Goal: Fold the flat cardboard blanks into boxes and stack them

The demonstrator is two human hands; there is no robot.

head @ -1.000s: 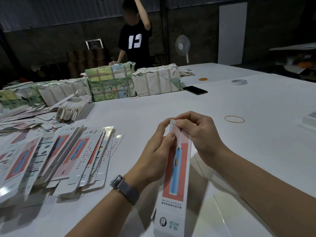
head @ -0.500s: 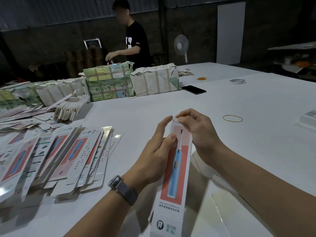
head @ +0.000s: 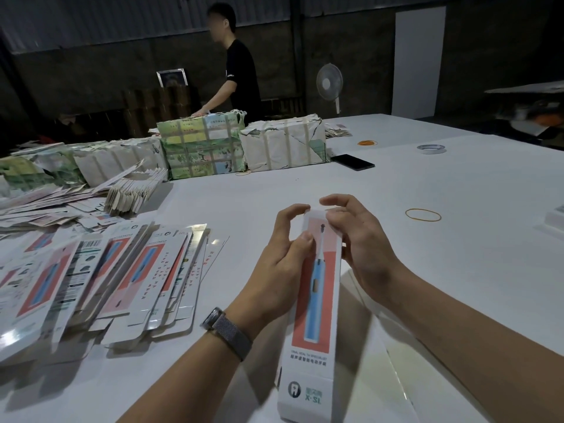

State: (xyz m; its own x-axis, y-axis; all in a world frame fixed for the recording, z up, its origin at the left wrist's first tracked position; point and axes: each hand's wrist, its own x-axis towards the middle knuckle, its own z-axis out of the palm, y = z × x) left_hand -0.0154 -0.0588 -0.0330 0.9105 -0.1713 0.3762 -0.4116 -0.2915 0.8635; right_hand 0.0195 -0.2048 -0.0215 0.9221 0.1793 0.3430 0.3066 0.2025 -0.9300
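Note:
A long white box (head: 314, 319) printed with a blue toothbrush on a red panel stands slanted over the white table (head: 427, 239), its far end up between my hands. My left hand (head: 283, 267) grips the box's left side, thumb on the printed face and fingers curled over the top end. My right hand (head: 357, 248) holds the right side near the top, its fingertips curled over the end flap. A fanned pile of flat blanks (head: 100, 279) of the same print lies on the table to the left.
Wrapped paper bundles (head: 198, 148) line the table's far side, with loose blanks (head: 134, 193) heaped beside them. A black phone (head: 352, 162), a tape roll (head: 431, 149) and a rubber band (head: 423, 214) lie on the right. A person (head: 235, 77) stands behind the bundles. Clear plastic sheets (head: 396, 377) lie under my right arm.
My fingers have loosened at the box's top end and spread slightly apart. The box now stands a little more upright. The person behind has lowered an arm and turned sideways.

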